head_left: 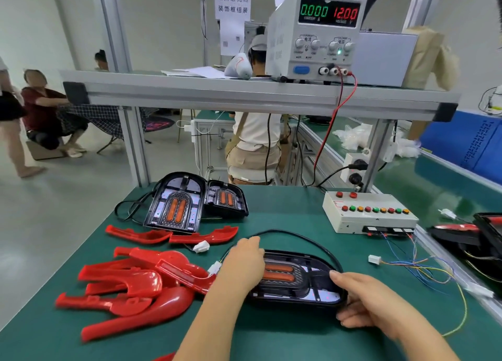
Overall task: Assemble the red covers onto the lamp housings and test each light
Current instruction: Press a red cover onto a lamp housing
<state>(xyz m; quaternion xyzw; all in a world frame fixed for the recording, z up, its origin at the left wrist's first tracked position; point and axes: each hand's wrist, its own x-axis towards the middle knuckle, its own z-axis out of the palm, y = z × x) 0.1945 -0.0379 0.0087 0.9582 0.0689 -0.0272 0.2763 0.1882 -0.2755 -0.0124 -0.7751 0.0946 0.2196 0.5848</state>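
1. My right hand [375, 303] pinches the right end of the housing [293, 282], thumb on the rim, fingers under it.
2. My left hand [241, 263] holds the left end, fingers curled over the far edge. The housing lies flat on the table [285, 339].
3. I judge it light and stiff, with a delicate lens, so I would hold it by the rims.
4. The covers [141, 287], left of my left hand, look smooth and maybe slippery.
5. The test box [369, 216] is beyond my right hand.

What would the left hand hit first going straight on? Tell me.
Probably the black cable looping just beyond the left hand, which holds the lamp housing; depth is hard to judge.
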